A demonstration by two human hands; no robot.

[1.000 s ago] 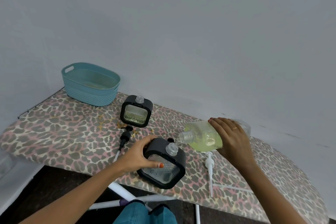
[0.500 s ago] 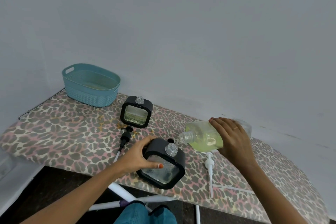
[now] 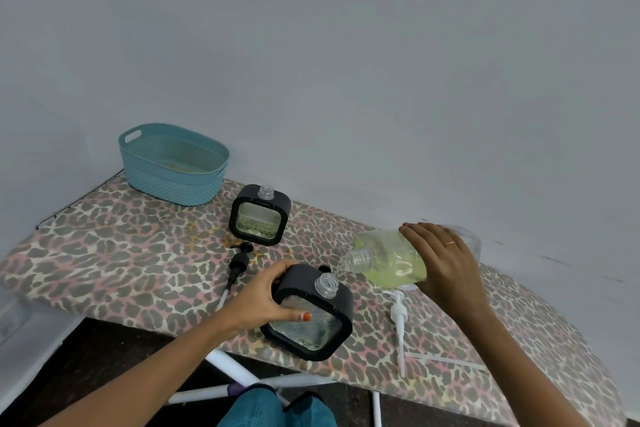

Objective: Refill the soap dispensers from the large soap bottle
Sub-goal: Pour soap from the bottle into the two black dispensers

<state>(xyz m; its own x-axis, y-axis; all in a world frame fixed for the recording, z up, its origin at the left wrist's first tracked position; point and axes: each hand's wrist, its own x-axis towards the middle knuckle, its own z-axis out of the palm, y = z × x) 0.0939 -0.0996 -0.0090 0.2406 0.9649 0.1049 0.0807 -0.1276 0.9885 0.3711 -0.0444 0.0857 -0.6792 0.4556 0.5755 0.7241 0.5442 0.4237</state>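
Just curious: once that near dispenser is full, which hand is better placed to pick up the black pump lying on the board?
Probably the left hand: it grips the near dispenser beside the black pump. The right hand holds the tilted soap bottle.

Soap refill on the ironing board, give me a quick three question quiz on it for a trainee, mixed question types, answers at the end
1. True or false: the large soap bottle is standing upright on the board.
2. Which hand steadies the near dispenser? A) the left hand B) the right hand C) neither
3. Fill in: the far dispenser stands with its pump ____, neck open.

Key
1. False. The right hand holds it tipped on its side, mouth aimed at the near dispenser's neck.
2. A
3. removed. A black pump lies on the board between the dispensers, and a white pump lies under the bottle.
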